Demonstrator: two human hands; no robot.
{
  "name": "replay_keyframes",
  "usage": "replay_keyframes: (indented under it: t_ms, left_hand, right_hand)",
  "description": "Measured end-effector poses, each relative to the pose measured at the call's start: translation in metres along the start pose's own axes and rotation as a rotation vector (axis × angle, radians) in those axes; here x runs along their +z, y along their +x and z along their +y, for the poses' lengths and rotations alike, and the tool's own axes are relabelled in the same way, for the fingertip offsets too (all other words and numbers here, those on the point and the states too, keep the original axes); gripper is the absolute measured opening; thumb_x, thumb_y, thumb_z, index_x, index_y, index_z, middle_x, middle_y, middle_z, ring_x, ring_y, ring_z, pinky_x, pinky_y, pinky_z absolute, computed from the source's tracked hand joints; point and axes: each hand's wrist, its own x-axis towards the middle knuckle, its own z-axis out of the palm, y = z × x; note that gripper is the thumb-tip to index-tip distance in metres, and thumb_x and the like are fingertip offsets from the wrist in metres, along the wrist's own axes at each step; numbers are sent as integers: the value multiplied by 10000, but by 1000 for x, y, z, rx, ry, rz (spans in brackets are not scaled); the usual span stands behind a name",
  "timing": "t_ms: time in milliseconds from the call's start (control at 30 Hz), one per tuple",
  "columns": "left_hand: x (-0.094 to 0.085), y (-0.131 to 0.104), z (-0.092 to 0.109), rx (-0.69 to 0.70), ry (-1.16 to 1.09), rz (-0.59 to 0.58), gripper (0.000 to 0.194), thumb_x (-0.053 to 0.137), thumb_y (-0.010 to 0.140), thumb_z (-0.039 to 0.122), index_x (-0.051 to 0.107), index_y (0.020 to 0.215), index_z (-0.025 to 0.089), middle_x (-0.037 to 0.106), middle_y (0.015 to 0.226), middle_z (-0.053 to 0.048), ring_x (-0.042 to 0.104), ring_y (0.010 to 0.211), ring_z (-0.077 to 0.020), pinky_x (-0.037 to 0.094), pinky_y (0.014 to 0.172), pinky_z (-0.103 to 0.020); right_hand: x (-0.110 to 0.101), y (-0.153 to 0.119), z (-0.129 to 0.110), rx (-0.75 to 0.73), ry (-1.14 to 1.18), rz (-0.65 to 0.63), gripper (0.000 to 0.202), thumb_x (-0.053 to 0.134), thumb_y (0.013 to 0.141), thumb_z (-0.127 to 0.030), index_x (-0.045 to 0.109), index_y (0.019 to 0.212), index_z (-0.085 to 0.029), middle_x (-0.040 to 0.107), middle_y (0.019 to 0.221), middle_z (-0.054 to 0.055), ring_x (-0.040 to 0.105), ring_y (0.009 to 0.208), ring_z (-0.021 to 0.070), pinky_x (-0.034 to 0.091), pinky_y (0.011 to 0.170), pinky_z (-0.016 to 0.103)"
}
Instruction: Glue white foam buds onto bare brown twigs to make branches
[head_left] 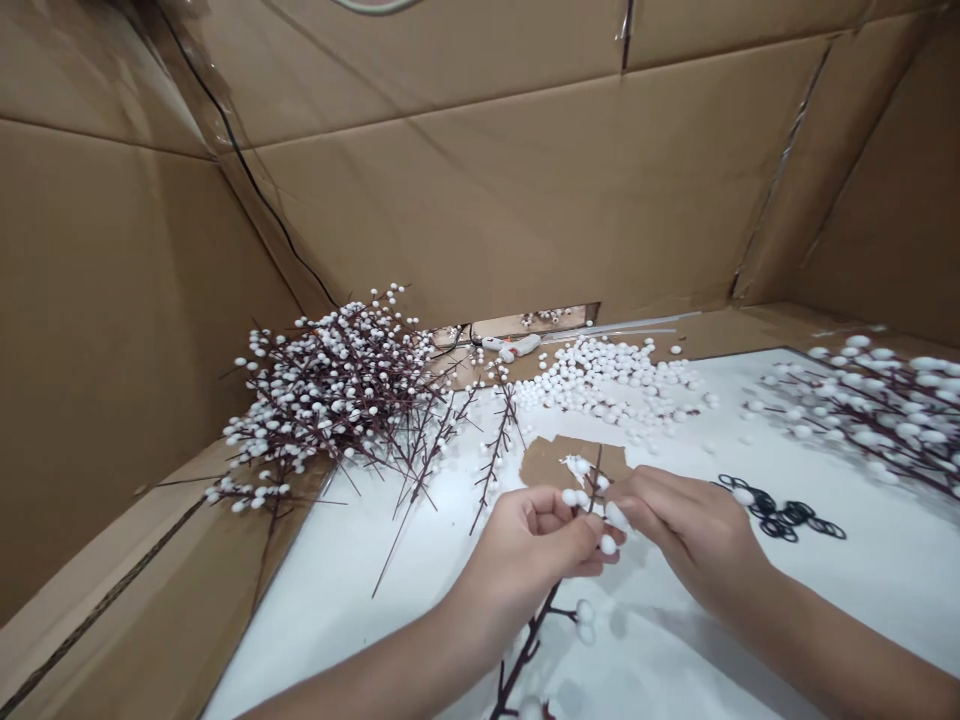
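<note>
Closed around the brown stem of an artificial berry branch [534, 635] is my left hand [525, 545], with the thumb laid across the stem. White berries sit on the branch near those fingers, and more hang lower down. My right hand [694, 520] pinches a white berry [617, 516] against the branch's upper part; whether it is attached there I cannot tell. Just beyond both hands lies a torn piece of cardboard [544, 462] with a whitish smear of glue [577, 465] on it.
Loose white berries [600, 375] are spread at the back. A glue gun [514, 347] lies behind them, near clear glue sticks [645, 328]. Finished-looking branches [330, 390] pile up left, others [885, 410] right. Black rubber bands [787, 518] lie right. Cardboard walls [487, 200] enclose the table.
</note>
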Motion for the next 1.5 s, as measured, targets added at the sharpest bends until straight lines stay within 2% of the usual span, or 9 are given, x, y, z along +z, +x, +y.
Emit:
replay_keyframes:
  t_ms: [233, 467, 600, 700, 800, 900, 1100, 1300, 1500]
  left_hand:
    - [-19, 9, 11, -2, -35, -77, 250, 607, 732, 320, 597, 927, 163, 620, 883, -74, 578, 810, -185, 485, 714, -338]
    - [-15, 15, 5, 85, -91, -17, 224, 701, 672, 323, 580, 722, 141, 584, 697, -2, 542, 585, -92, 436, 601, -230]
    - [-15, 17, -1, 47, -185, 8, 232, 726, 650, 314, 590, 710, 136, 616, 724, -11, 540, 564, -76, 431, 589, -214]
    - [-16, 18, -1, -6, -266, 15, 221, 739, 640, 286, 597, 720, 137, 642, 734, -25, 546, 565, -71, 434, 590, -203]
    - [-17, 18, -1, -37, -285, 1, 210, 742, 642, 257, 600, 735, 134, 647, 700, -34, 556, 580, -80, 443, 589, -199]
    - [-16, 19, -3, -73, -263, -23, 198, 732, 657, 240, 606, 757, 125, 653, 690, -44, 572, 588, -85, 449, 576, -188]
    - [-12, 16, -5, -78, -187, -117, 219, 702, 679, 318, 588, 723, 136, 636, 652, -23, 553, 493, -78, 437, 497, -188]
    - [-9, 12, -6, 3, -23, -181, 271, 664, 694, 395, 575, 689, 138, 666, 740, -50, 565, 498, -94, 416, 482, -198]
    - [-9, 14, -11, 79, 96, -119, 279, 632, 720, 407, 591, 695, 132, 676, 760, -63, 539, 494, -88, 402, 504, -207]
  right_hand:
    - [4, 3, 1, 33, 52, -55, 213, 371, 923, -205, 525, 776, -203, 595, 641, 5, 560, 561, 109, 414, 516, 208]
    - [12, -4, -1, 114, 74, -124, 284, 341, 928, -285, 513, 715, -205, 580, 613, 5, 520, 537, 129, 376, 507, 243]
    - [7, 4, -1, 477, 315, -141, 283, 328, 910, -357, 533, 770, -221, 551, 628, -6, 505, 570, 141, 370, 531, 253]
    - [4, 13, 3, 841, 758, -50, 197, 319, 882, -305, 494, 835, -228, 428, 545, -50, 424, 489, 127, 343, 470, 234]
    - [3, 17, 9, 1045, 1149, -38, 153, 480, 806, -268, 452, 954, -238, 472, 625, -56, 450, 536, 112, 377, 511, 224]
    - [7, 13, 13, 1013, 1253, -18, 301, 599, 774, -329, 430, 1013, -255, 527, 744, -42, 489, 632, 113, 404, 609, 238]
    - [11, 10, 13, 958, 1230, -34, 252, 572, 796, -442, 481, 854, -214, 575, 906, 16, 532, 763, 134, 421, 707, 283]
    - [10, 10, 1, 1013, 1387, -104, 266, 575, 790, -450, 551, 881, -202, 523, 755, 4, 511, 644, 127, 401, 519, 233]
    - [14, 6, -2, 979, 1415, -60, 230, 558, 818, -417, 564, 850, -189, 535, 786, -3, 490, 646, 98, 390, 549, 206]
